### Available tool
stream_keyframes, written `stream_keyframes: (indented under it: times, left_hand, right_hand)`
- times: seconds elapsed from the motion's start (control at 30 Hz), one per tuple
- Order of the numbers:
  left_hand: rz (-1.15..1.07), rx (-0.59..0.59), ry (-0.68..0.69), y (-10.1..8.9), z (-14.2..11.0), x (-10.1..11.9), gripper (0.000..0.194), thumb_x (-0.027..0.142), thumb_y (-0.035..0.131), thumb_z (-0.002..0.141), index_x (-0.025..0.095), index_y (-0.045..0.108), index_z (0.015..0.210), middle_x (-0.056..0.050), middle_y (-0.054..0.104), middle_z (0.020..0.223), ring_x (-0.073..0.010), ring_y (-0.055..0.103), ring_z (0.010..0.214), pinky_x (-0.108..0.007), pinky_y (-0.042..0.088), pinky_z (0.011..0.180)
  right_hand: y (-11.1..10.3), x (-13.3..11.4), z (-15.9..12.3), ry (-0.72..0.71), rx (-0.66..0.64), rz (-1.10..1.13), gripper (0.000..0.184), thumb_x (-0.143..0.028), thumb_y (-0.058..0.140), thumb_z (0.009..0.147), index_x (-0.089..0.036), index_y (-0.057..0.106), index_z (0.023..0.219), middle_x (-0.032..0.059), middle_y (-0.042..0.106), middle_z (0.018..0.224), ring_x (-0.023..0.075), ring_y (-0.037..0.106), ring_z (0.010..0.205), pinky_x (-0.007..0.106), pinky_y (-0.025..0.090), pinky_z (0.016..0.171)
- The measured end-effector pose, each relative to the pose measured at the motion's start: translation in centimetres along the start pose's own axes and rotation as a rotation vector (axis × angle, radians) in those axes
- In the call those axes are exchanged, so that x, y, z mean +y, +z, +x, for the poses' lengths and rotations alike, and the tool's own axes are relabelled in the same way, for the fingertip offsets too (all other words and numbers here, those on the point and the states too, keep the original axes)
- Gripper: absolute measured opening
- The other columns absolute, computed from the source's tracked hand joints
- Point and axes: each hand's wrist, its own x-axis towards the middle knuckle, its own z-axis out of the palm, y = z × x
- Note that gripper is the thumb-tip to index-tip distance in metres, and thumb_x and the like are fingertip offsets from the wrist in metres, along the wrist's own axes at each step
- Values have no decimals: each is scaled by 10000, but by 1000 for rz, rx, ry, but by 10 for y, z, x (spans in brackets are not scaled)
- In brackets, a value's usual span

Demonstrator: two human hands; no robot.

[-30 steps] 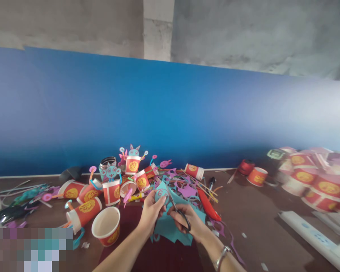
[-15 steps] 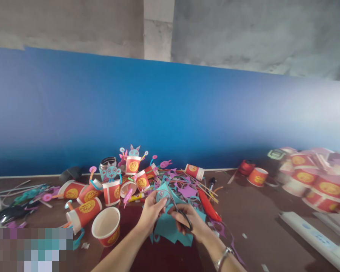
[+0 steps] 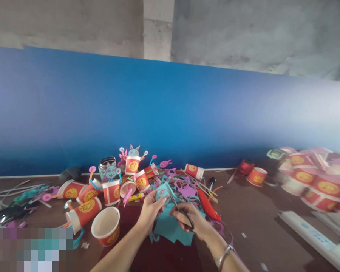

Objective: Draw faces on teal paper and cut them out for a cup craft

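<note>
My left hand pinches a teal paper sheet at a round drawn face near its top corner. My right hand has its fingers through the black handles of a pair of scissors, whose blades reach into the teal paper beside the round face. Both hands work low in the middle of the view, above a dark red mat on the brown table.
Red paper cups with yellow emblems, some with paper animal faces, lie left and behind the hands. An open cup stands near my left forearm. Purple paper scraps, sticks and a red strip lie behind. More cups are stacked right.
My right hand and the scissors have shifted slightly right and down along the teal paper. My left hand has barely moved.
</note>
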Motion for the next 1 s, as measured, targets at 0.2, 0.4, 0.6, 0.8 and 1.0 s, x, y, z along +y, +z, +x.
stream_keyframes:
  times: [0.2,0.4,0.6,0.8,1.0]
  left_hand:
    - [-1,36,7,0,0,-2,281,407,652,715,168,506,733,99,402,416,-29,268,342,-172,180,358]
    - [37,16,1,-1,0,-2,291,393,666,693,177,472,667,98,391,418,-30,267,349,-175,173,364]
    - [59,7,-10,0,-1,1,305,392,674,679,181,456,643,100,379,408,-29,259,350,-179,169,369]
    - [26,5,-13,-1,1,0,345,443,693,657,176,474,661,101,374,413,-31,247,346,-190,138,366]
    - [7,18,-14,-1,1,-3,370,490,665,686,173,477,654,103,346,426,-32,219,354,-191,130,365]
  right_hand:
    - [-2,1,1,5,-19,11,347,-466,611,711,-124,602,774,-85,456,370,31,326,292,152,230,309]
    - [-3,0,-1,39,-41,25,364,-456,616,697,-118,615,834,-69,505,402,46,392,319,148,294,321]
    - [-9,0,-1,13,-60,1,323,-433,604,712,-121,607,797,-74,485,393,34,349,304,144,254,310]
    - [-11,3,1,33,-70,15,320,-432,607,724,-124,595,807,-86,460,381,27,315,289,145,223,302]
    - [-11,4,0,14,-68,25,335,-453,618,719,-127,592,795,-87,454,382,27,313,289,150,212,303]
